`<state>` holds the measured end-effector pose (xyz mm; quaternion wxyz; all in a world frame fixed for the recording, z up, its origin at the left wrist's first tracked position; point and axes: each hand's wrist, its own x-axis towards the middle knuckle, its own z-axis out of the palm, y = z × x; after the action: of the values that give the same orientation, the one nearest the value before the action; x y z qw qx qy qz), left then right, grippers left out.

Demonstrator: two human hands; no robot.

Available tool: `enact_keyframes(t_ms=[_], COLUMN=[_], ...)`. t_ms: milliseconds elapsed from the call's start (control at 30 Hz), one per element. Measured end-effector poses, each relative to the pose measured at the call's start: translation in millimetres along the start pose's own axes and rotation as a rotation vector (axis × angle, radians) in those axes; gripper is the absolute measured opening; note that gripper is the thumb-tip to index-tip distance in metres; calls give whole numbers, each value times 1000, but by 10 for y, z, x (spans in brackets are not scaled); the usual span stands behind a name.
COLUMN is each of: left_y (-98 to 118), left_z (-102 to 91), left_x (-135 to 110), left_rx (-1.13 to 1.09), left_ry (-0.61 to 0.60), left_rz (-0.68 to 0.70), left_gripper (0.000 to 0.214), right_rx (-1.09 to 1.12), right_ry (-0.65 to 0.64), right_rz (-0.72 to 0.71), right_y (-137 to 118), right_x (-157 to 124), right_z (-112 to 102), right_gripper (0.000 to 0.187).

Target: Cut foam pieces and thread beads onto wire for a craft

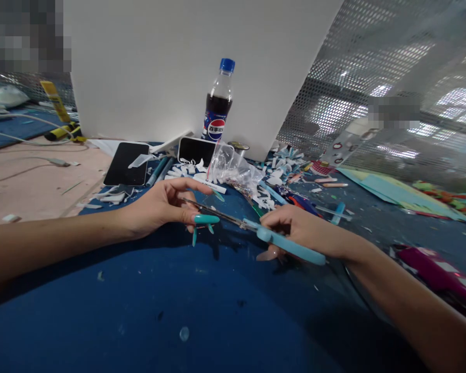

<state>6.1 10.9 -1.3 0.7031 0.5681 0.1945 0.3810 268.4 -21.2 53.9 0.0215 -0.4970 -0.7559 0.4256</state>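
Note:
My right hand [295, 230] is closed around the light blue handles of a pair of scissors [291, 246], whose blades point left across the middle of the view. The blades look closed or nearly so. Their tips reach between the thumb and index finger of my left hand [174, 204]. Long turquoise nails [206, 219] show on that hand, and its fingers are curled towards the thumb. Whether a small piece sits between them, I cannot make out. Beyond both hands lie a white marker-like stick [215, 187] and a clear plastic bag [235, 168].
A cola bottle [218, 106] stands before a white board [159, 67]. Two phones, a dark-screened one [127, 163] and another [196, 150], are at the back. White scraps [285, 163] litter the blue table [147, 311]. A magenta object [438, 272] lies right.

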Motion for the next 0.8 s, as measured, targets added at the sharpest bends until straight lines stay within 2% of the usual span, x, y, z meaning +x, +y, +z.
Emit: enact_keyframes(t_ms=[433, 633, 800], left_y=[4, 13, 8], left_z=[12, 16, 11], left_x=[-21, -19, -12], left_rx=[55, 54, 84], left_ry=[29, 50, 42], left_rz=[-5, -22, -13], left_gripper=[34, 35, 37], right_rx=[-23, -73, -79], right_ry=[52, 52, 26], right_rz=[-34, -97, -74], right_y=[-31, -60, -78], right_x=[0, -32, -45], right_z=[40, 19, 14], right_gripper=[41, 36, 35])
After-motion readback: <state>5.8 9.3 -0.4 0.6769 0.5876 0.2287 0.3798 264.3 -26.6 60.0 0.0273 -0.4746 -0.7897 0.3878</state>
